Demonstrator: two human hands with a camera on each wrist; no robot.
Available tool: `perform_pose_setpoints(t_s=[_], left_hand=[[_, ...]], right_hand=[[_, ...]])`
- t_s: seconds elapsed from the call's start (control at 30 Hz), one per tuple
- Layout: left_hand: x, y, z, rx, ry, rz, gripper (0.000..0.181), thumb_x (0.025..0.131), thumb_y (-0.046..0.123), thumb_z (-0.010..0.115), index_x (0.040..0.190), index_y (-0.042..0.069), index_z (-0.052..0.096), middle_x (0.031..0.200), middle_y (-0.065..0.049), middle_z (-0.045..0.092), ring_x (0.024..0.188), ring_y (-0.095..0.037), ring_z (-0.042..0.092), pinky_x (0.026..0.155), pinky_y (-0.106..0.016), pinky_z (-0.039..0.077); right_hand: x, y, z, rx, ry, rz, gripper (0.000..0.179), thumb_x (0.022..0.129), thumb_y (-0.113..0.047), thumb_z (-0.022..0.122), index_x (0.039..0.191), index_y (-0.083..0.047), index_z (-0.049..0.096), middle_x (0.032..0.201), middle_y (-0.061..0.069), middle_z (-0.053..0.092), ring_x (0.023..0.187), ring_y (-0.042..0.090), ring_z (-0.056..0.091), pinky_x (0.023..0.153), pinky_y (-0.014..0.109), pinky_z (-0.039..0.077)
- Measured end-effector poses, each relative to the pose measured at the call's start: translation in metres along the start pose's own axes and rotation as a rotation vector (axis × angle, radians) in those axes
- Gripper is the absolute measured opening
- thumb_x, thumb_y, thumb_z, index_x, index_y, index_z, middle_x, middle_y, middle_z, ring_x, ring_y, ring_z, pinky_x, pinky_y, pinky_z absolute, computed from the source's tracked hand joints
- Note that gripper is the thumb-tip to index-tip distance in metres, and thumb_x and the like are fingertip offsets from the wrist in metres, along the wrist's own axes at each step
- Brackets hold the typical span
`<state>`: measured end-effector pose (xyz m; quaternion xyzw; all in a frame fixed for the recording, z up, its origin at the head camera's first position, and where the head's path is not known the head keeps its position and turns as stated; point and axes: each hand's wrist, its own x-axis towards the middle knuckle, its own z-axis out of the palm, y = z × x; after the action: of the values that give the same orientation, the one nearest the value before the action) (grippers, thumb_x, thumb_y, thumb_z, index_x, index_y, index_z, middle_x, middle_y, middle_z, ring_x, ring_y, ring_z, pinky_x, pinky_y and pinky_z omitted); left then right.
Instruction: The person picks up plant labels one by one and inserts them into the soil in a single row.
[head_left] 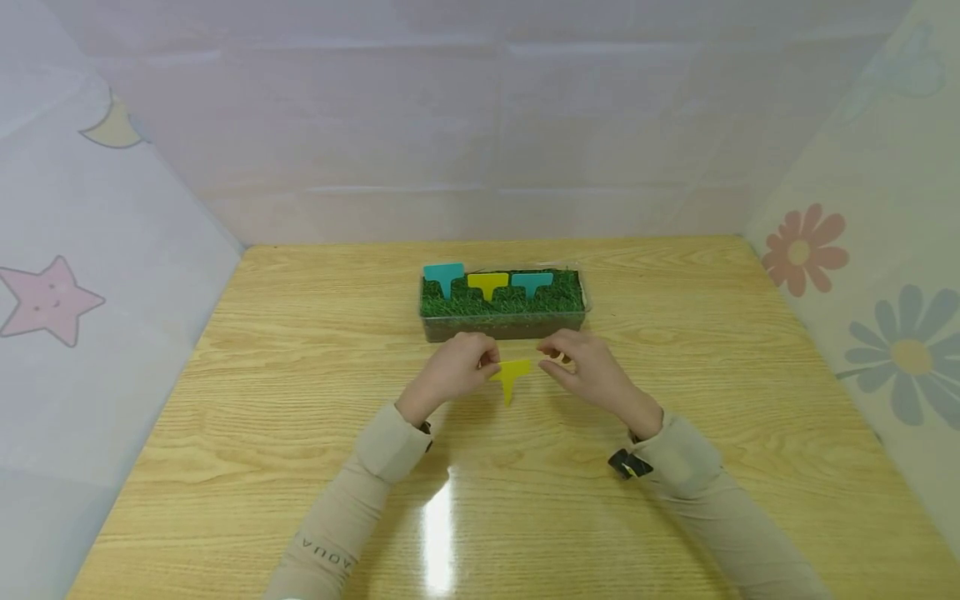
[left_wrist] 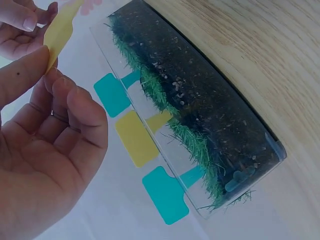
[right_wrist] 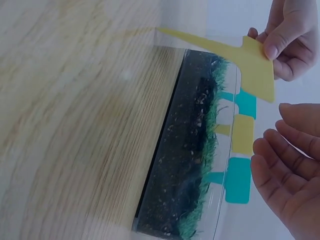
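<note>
My left hand (head_left: 459,367) pinches a yellow T-shaped plant label (head_left: 512,373) by one end of its head, its pointed stem hanging down over the table. Across from it, my right hand (head_left: 588,367) holds nothing; its relaxed, bent fingers are apart from the label, as the right wrist view confirms. Behind both hands stands a clear planter box (head_left: 504,327) of dark soil and green grass. Stuck in the grass are a teal label (head_left: 444,272) at left, a yellow label (head_left: 488,281) in the middle and another teal label (head_left: 532,281) to the right.
The wood-grain table (head_left: 315,333) reaches back to a pale wall (head_left: 487,125). Side walls bear a pink star (head_left: 51,300) on the left and flower prints (head_left: 911,356) on the right. A black band (head_left: 628,463) hangs at the right wrist.
</note>
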<state>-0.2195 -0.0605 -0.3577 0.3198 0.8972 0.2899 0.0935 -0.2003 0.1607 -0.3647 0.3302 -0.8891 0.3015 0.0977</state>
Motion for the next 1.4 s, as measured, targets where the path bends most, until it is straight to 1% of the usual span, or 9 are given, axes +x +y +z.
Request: perform_pose_setpoints(t_s=[0.1, 0.2, 0.33, 0.47, 0.7, 0.83, 0.93, 1.13, 1.4], left_hand=[[-0.001, 0.003, 0.0, 0.041, 0.02, 0.023, 0.007, 0.087, 0.011, 0.062, 0.08, 0.01, 0.062, 0.076, 0.0, 0.058, 0.067, -0.012, 0.052, 0.061, -0.024, 0.045], [-0.001, 0.005, 0.0, 0.074, 0.041, 0.043, 0.006, 0.086, 0.011, 0.063, 0.08, 0.01, 0.062, 0.077, 0.0, 0.057, 0.067, -0.012, 0.052, 0.06, -0.024, 0.044], [-0.001, 0.008, 0.0, 0.099, 0.066, 0.068, 0.006, 0.086, 0.01, 0.063, 0.08, 0.009, 0.062, 0.076, -0.001, 0.056, 0.067, -0.012, 0.052, 0.06, -0.024, 0.044], [-0.002, 0.01, 0.001, 0.116, 0.088, 0.084, 0.006, 0.085, 0.01, 0.064, 0.08, 0.009, 0.063, 0.076, -0.002, 0.057, 0.068, -0.013, 0.053, 0.061, -0.022, 0.045], [-0.003, 0.01, 0.003, 0.119, 0.121, 0.096, 0.006, 0.085, 0.01, 0.064, 0.08, 0.009, 0.063, 0.077, -0.002, 0.057, 0.07, -0.014, 0.055, 0.061, -0.023, 0.046], [-0.005, 0.009, 0.003, 0.089, 0.151, 0.088, 0.004, 0.085, 0.012, 0.064, 0.085, 0.008, 0.062, 0.079, -0.002, 0.057, 0.069, -0.014, 0.053, 0.058, -0.024, 0.044], [-0.008, 0.007, 0.003, 0.057, 0.177, 0.074, 0.007, 0.086, 0.014, 0.063, 0.091, 0.008, 0.062, 0.08, -0.002, 0.057, 0.069, -0.014, 0.052, 0.058, -0.024, 0.043], [-0.014, 0.0, 0.005, -0.022, 0.23, 0.027, 0.011, 0.089, 0.017, 0.059, 0.095, 0.008, 0.062, 0.082, 0.0, 0.057, 0.07, -0.012, 0.052, 0.06, -0.024, 0.044], [-0.019, -0.017, 0.006, -0.185, 0.37, -0.002, 0.011, 0.09, 0.012, 0.057, 0.092, 0.003, 0.064, 0.072, 0.001, 0.056, 0.063, -0.011, 0.049, 0.059, -0.025, 0.044]], right_hand=[[0.003, -0.002, 0.003, 0.002, -0.008, -0.046, 0.019, 0.077, -0.001, 0.07, 0.096, 0.001, 0.065, 0.088, 0.012, 0.064, 0.072, 0.02, 0.059, 0.059, 0.035, 0.051], [0.006, -0.005, 0.005, -0.002, -0.021, -0.065, 0.02, 0.077, -0.001, 0.07, 0.096, 0.001, 0.065, 0.09, 0.012, 0.064, 0.074, 0.022, 0.06, 0.061, 0.034, 0.051], [0.011, -0.009, 0.006, -0.023, -0.038, -0.063, 0.02, 0.077, -0.001, 0.07, 0.096, 0.001, 0.066, 0.091, 0.011, 0.064, 0.077, 0.022, 0.059, 0.064, 0.032, 0.05], [0.014, -0.012, 0.007, -0.037, -0.04, -0.068, 0.016, 0.077, -0.001, 0.07, 0.093, 0.001, 0.067, 0.088, 0.009, 0.065, 0.077, 0.02, 0.06, 0.065, 0.03, 0.05], [0.015, -0.015, 0.007, -0.061, -0.046, -0.055, 0.011, 0.077, 0.001, 0.069, 0.088, -0.001, 0.068, 0.081, 0.007, 0.065, 0.071, 0.017, 0.059, 0.061, 0.028, 0.049], [0.015, -0.016, 0.006, -0.067, -0.061, -0.04, 0.01, 0.078, 0.001, 0.068, 0.088, -0.001, 0.068, 0.082, 0.007, 0.065, 0.071, 0.018, 0.06, 0.062, 0.029, 0.05], [0.015, -0.016, 0.004, -0.068, -0.063, -0.033, 0.01, 0.079, 0.001, 0.068, 0.089, -0.002, 0.068, 0.082, 0.007, 0.065, 0.072, 0.019, 0.06, 0.063, 0.03, 0.05], [0.014, -0.011, -0.001, -0.075, -0.027, -0.052, 0.01, 0.078, 0.002, 0.068, 0.087, -0.002, 0.068, 0.082, 0.008, 0.065, 0.072, 0.02, 0.06, 0.062, 0.031, 0.05], [0.013, -0.001, -0.013, -0.113, 0.029, -0.067, 0.01, 0.077, 0.002, 0.068, 0.086, -0.002, 0.067, 0.079, 0.008, 0.064, 0.065, 0.018, 0.058, 0.055, 0.03, 0.048]])
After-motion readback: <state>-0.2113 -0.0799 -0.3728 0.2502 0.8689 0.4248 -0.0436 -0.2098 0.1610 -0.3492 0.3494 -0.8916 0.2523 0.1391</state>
